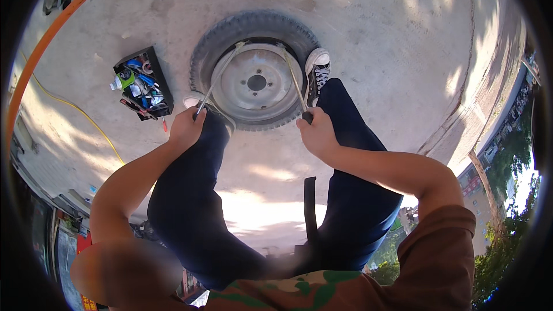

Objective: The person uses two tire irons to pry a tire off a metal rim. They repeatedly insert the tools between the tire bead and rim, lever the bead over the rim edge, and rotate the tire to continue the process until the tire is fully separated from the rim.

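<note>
A black tyre [210, 40] lies flat on the concrete around a grey steel wheel rim [233, 80] with a dark centre hole. My left hand [186, 128] is closed on the dark handle of a tyre lever [220, 73]; its far tip reaches the gap between tyre and rim at the upper left. In my right hand [318, 132] is the black handle of a second tyre lever [295, 79], whose tip meets the rim's far edge at the upper right. Both levers slant inward away from me. My right shoe [317, 72] rests against the tyre's right side.
Left of the tyre stands a black tool box [168, 89] full of tools, with a red-handled screwdriver [165, 125] beside it. A thick orange hose [43, 43] and a thin yellow hose [86, 113] run along the left. A black strap [310, 207] hangs between my legs.
</note>
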The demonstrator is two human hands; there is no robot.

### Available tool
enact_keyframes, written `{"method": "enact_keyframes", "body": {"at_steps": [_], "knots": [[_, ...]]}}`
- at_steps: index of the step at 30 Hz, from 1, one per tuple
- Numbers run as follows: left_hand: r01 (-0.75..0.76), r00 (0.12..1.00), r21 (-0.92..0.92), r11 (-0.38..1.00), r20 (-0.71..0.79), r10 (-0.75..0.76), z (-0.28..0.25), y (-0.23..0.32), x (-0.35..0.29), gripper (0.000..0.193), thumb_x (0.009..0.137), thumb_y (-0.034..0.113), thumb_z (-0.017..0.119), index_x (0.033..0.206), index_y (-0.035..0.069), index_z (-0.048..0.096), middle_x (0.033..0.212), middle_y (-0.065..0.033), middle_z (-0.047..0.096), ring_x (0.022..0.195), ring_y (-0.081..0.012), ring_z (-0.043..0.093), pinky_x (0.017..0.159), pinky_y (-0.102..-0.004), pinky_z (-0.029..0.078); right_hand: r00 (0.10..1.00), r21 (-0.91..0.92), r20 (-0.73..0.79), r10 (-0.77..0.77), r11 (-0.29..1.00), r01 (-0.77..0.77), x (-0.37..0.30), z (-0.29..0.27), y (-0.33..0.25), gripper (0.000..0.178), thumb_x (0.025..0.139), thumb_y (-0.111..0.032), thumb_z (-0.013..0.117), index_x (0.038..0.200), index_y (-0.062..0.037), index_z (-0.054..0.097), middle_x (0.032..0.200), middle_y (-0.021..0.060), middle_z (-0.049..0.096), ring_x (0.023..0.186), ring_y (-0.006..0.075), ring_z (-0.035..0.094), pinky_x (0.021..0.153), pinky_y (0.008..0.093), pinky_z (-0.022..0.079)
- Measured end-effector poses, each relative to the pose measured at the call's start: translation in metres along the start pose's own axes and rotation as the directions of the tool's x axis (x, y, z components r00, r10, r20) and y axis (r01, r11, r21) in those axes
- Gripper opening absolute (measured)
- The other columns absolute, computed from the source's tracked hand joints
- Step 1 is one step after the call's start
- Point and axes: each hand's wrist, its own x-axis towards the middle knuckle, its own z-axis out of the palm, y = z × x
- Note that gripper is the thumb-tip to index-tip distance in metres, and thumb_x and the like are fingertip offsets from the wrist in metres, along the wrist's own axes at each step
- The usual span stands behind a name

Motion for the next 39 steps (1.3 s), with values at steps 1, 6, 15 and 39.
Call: {"method": "enact_keyframes", "body": {"at_steps": [1,6,15,39], "knots": [[-0.001,1.0,0.017,1.0,-0.002,0.001,0.001,0.002,-0.003,0.04,0.102,0.038,0.057,0.098,0.0,0.068,0.084,-0.0245,0.069,0.085,-0.0434,0.068,0.076,-0.0496,0.05,1.0,-0.005,-0.025,-0.004,1.0,0.004,0.0,0.008,-0.006,0.035,0.088,-0.019,0.069,0.107,0.0098,0.061,0.088,0.0229,0.068,0.086,0.0346,0.068,0.078,0.0422,0.052],[-0.003,0.998,0.074,0.997,-0.055,0.007,0.011,-0.005,-0.003,0.043,0.1,0.04,0.057,0.1,-0.001,0.069,0.092,-0.0277,0.07,0.093,-0.0447,0.068,0.082,-0.0514,0.052,0.988,0.01,-0.154,-0.013,1.0,0.014,-0.01,0.051,-0.016,0.034,0.087,-0.02,0.068,0.105,0.0082,0.059,0.096,0.0277,0.067,0.096,0.0458,0.066,0.086,0.0492,0.052],[0.049,0.975,0.043,0.998,-0.218,-0.039,0.089,0.01,-0.025,0.042,0.102,0.043,0.052,0.103,0.003,0.065,0.089,-0.0259,0.071,0.089,-0.0452,0.069,0.08,-0.0546,0.054,0.901,0.165,-0.419,0.114,0.985,-0.048,-0.016,0.192,-0.024,0.04,0.09,-0.016,0.064,0.119,0.0077,0.05,0.108,0.0347,0.065,0.1,0.0507,0.067,0.09,0.0546,0.053],[-0.172,0.957,0.337,0.926,-0.165,0.238,0.12,-0.116,0.075,0.041,0.109,0.044,0.04,0.107,0.007,0.058,0.084,-0.023,0.07,0.082,-0.0452,0.067,0.075,-0.0561,0.051,0.957,-0.17,0.138,-0.254,0.946,0.275,0.136,0.242,0.099,0.052,0.109,-0.032,0.04,0.078,-0.0006,0.069,0.09,0.0216,0.073,0.084,0.0427,0.07,0.079,0.0542,0.054]]}}
